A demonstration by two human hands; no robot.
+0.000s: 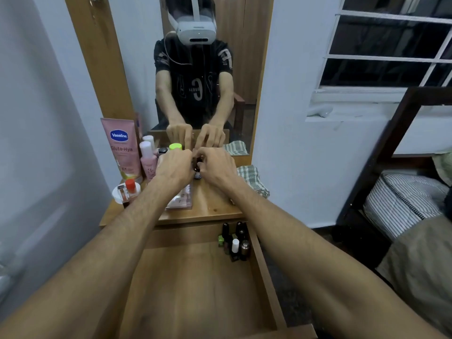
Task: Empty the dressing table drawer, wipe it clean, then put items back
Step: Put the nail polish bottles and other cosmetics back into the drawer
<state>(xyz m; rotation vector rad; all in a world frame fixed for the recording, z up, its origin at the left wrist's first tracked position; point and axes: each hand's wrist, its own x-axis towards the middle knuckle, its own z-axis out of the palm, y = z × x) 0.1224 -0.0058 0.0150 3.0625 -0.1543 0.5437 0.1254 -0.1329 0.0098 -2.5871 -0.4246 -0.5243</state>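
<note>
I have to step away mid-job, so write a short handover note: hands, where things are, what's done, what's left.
Left hand and right hand: both pinch a small dark bottle over the tabletop.
Drawer: open, a cluster of small bottles in its far right corner.
On top: Vaseline tube, pink bottle, clear box, checked cloth.
Left: move the remaining toiletries back into the drawer.

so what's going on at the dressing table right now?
A person has both hands up on the tabletop, the left hand and right hand closing around a small dark bottle standing near the mirror. The drawer below is pulled open and mostly bare, with a cluster of small bottles in its back right corner. More toiletries, including a pink Vaseline tube, stand at the table's left; a checked cloth lies to the right.
</note>
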